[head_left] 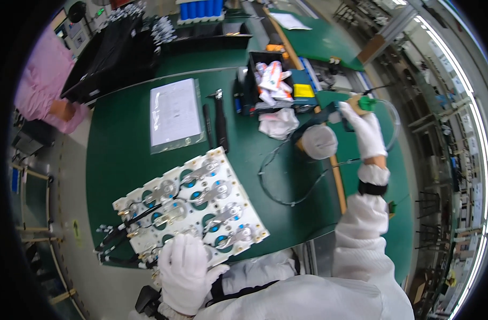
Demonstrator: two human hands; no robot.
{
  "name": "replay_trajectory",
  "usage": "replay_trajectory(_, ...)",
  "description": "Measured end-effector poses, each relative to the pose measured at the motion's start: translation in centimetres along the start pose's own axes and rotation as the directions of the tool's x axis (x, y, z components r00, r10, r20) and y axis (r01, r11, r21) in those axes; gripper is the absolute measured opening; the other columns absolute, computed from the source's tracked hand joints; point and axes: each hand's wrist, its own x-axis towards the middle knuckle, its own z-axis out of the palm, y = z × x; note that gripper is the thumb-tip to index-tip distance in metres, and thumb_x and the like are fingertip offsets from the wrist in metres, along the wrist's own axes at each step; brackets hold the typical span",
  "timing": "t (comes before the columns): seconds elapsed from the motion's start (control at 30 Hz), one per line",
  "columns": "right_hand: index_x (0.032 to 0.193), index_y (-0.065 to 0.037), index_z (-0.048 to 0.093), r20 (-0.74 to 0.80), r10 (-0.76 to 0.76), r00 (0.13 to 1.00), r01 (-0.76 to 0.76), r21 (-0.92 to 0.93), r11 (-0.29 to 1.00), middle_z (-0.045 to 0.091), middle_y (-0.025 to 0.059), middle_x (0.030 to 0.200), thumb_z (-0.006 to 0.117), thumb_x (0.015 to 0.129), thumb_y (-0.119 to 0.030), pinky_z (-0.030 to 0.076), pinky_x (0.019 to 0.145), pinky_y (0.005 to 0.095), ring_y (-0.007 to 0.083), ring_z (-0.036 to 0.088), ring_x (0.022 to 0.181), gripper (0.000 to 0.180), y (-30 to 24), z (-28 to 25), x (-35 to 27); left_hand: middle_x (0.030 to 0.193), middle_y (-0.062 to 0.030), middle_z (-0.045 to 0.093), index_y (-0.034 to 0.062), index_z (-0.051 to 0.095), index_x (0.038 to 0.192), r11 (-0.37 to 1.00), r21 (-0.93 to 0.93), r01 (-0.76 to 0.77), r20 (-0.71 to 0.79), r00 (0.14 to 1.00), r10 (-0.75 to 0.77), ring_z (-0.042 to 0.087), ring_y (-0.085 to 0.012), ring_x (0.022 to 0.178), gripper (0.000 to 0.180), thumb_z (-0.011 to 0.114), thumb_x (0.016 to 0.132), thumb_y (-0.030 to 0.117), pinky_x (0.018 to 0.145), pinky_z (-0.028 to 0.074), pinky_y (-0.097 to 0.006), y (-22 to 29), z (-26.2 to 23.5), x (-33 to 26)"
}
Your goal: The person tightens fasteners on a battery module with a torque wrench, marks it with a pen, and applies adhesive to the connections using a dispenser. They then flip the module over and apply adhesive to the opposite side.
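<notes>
My left hand [185, 272], in a white glove, rests at the near edge of a white fixture plate [236, 186]. Its fingers lie stretched out and the thumb stands apart. Rows of metal clamps [230, 212] with blue discs sit on the plate, and black cables run off its left side. Far out to the right, my gloved right hand [367, 133] closes around a green-ended fitting [366, 103] with a clear tube curving away from it. The fingers partly hide it, so its exact kind is unclear. A dark holder stands beside those fingertips.
A white-topped round container [319, 142] and a looped thin cable stand left of my right hand. Behind are a crumpled white cloth [278, 124], a black bin of tubes [273, 80], a paper sheet [174, 114] and a black-handled tool [220, 122]. A person in pink [46, 80] is at far left.
</notes>
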Motion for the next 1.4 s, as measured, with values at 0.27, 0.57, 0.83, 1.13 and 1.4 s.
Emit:
replay_trajectory(0.27,0.106,-0.001,0.063,-0.370,-0.220,0.903,0.260,0.064,0.963,0.067,0.0088,0.098,0.071,0.083,-0.015,0.047,0.080,0.0258,0.0124,0.062,0.089,0.028,-4.3,1.3,-4.1,0.130,-0.0178,0.042,0.0012,0.049,0.122,0.977,-0.032,0.212,-0.039,0.976,-0.213,0.037,-0.0432,0.122,0.079,0.065,0.069,0.057,0.100,0.031,-0.056,-0.8,-1.9,-1.9)
replay_trajectory(0.57,0.114,-0.009,0.053,-0.117,-0.927,0.357,0.913,0.254,0.319,0.059,0.0121,0.104,0.072,0.074,-0.006,0.049,0.078,0.0371,0.0243,0.058,0.091,0.045,-5.3,9.7,-13.3,0.123,-0.0156,0.046,-0.0010,0.050,0.115,0.968,-0.045,0.246,0.011,0.969,-0.245,0.039,-0.0395,0.121,0.082,0.072,0.060,0.056,0.102,0.030,-0.054,-1.1,-1.4,-0.2)
replay_trajectory(0.83,0.109,-0.006,0.055,0.312,-0.914,0.260,0.790,0.476,0.387,0.059,0.0128,0.098,0.069,0.065,-0.011,0.050,0.068,0.0406,0.0318,0.061,0.081,0.046,-6.8,16.6,-15.2,0.125,-0.0156,0.046,0.0005,0.053,0.115,0.959,-0.074,0.274,0.003,0.962,-0.274,0.039,-0.0388,0.123,0.077,0.079,0.058,0.045,0.104,0.030,-0.055,-1.5,-1.2,-0.4)
replay_trajectory(1.13,0.107,-0.011,0.058,0.400,-0.867,0.297,0.821,0.356,0.446,0.061,0.0101,0.109,0.072,0.067,-0.009,0.047,0.085,0.0406,0.0316,0.058,0.101,0.042,-6.3,17.9,-15.2,0.124,-0.0157,0.047,0.0007,0.055,0.113,0.963,-0.068,0.261,0.006,0.965,-0.261,0.039,-0.0379,0.124,0.071,0.074,0.065,0.049,0.105,0.030,-0.054,-1.7,-0.9,-0.4)
replay_trajectory(1.4,0.107,-0.007,0.057,0.443,-0.862,0.245,0.827,0.369,0.425,0.062,0.0133,0.103,0.069,0.066,-0.015,0.048,0.081,0.0423,0.0346,0.060,0.092,0.043,-5.4,18.4,-15.1,0.124,-0.0157,0.046,0.0011,0.054,0.116,0.956,-0.110,0.273,0.008,0.962,-0.273,0.039,-0.0378,0.123,0.077,0.080,0.057,0.043,0.104,0.030,-0.054,-1.6,-1.2,-0.3)
